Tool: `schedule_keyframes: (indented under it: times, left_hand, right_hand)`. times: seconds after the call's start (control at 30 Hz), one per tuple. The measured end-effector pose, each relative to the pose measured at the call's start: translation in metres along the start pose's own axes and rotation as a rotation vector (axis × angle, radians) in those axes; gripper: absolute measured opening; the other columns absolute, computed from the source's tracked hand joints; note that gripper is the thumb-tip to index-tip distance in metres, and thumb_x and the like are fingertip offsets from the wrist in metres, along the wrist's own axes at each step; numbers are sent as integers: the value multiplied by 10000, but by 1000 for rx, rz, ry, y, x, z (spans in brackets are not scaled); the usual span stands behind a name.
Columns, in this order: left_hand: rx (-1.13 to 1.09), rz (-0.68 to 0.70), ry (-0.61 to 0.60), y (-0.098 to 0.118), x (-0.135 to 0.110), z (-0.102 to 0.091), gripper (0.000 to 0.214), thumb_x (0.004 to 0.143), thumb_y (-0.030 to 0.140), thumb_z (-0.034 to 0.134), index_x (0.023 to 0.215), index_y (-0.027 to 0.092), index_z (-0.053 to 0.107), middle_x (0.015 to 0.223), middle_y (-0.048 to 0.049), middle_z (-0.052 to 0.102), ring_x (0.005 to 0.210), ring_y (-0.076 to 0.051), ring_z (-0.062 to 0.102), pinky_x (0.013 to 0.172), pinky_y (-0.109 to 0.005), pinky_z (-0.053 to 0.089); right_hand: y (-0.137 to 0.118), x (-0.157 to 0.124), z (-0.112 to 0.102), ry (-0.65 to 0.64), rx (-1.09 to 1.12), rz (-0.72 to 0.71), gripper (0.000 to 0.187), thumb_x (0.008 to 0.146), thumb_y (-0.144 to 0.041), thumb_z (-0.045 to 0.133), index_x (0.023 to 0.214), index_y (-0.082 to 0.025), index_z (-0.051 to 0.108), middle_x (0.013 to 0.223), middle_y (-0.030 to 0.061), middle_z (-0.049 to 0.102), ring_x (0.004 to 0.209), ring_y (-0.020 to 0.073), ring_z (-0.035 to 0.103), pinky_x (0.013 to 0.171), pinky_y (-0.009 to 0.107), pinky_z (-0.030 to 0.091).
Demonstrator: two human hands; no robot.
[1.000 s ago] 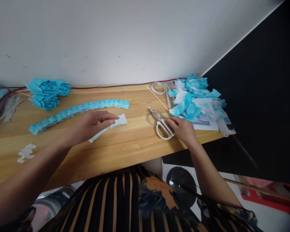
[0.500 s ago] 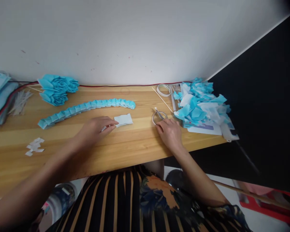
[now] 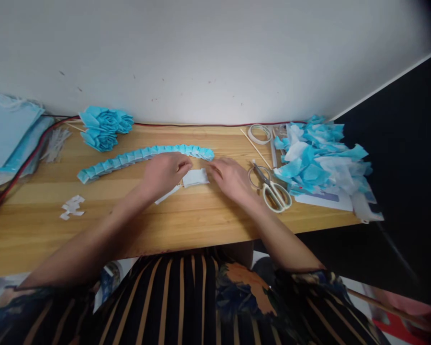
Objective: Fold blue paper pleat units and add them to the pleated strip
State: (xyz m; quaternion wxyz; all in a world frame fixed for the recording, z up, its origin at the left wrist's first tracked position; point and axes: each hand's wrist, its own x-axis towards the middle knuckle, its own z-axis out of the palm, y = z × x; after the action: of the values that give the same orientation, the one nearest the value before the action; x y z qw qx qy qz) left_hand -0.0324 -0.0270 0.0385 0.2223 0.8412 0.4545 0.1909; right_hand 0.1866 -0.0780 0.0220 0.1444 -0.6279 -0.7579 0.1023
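Note:
A long pleated strip of light-blue paper (image 3: 129,157) lies curved across the wooden table. My left hand (image 3: 163,175) is over its right part, finger and thumb pinched together; whatever they grip is hidden. Just below the strip's right end, my right hand (image 3: 232,178) has its fingers stretched leftward, thumb slightly apart, with nothing visible in them. Between both hands is a small pale folded paper piece (image 3: 196,178). A thin white strip (image 3: 167,195) lies below my left hand. White-handled scissors (image 3: 276,195) rest right of my right hand, blades across a ring-shaped roll (image 3: 255,177).
Blue paper flowers (image 3: 102,127) sit at the back left, near white strips (image 3: 57,143) and blue sheets (image 3: 10,129). Small white scraps (image 3: 72,207) lie front left. A tape roll (image 3: 259,134), a thin stick (image 3: 255,148) and heaped blue-white petals (image 3: 319,158) occupy the right.
My right hand has left the scissors and moved left beside the pale paper piece. My left hand has shifted up and right, over the pleated strip. The view has turned slightly left.

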Motion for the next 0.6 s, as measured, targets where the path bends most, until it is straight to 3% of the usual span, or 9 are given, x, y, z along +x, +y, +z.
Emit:
schedule_keyframes:
  times: [0.1, 0.2, 0.37, 0.5, 0.6]
  left_hand:
    - [-39, -3, 61, 1, 2, 3, 318, 964, 328, 502, 797, 210, 745, 875, -75, 767, 793, -218, 638, 696, -335, 388]
    - [-128, -4, 102, -3, 1, 5, 310, 963, 352, 519, 832, 209, 761, 871, -70, 768, 803, -210, 644, 729, -333, 429]
    - [-414, -60, 167, -10, -1, 11, 346, 928, 430, 587, 1107, 202, 776, 1025, -81, 783, 908, -210, 677, 827, -330, 504]
    - [-642, -137, 166, -10, 2, 14, 629, 828, 492, 721, 1371, 181, 654, 1280, -117, 726, 1104, -251, 668, 932, -350, 516]
    - [-845, -238, 146, -11, 4, 14, 813, 753, 496, 818, 1460, 177, 574, 1301, -127, 714, 1131, -267, 668, 959, -378, 520]
  right_hand:
    - [-9, 22, 6, -106, -4, 45, 174, 1001, -269, 600, 1089, -193, 730, 1132, 123, 754, 1020, 274, 657, 736, 333, 415]
    - [-4, 31, 5, -171, 48, 28, 74, 945, -225, 654, 917, -194, 715, 987, 85, 750, 891, 225, 648, 681, 308, 368]
    - [9, 31, -11, -82, 425, -41, 86, 921, -276, 644, 869, -211, 664, 816, -1, 726, 716, 149, 615, 677, 275, 399]
    - [9, 33, -21, 12, 700, -60, 162, 883, -376, 683, 885, -216, 654, 813, -9, 719, 716, 143, 612, 683, 269, 440]
    - [9, 35, -20, 3, 777, -51, 179, 867, -394, 701, 888, -221, 658, 801, -12, 708, 723, 144, 609, 684, 272, 451]
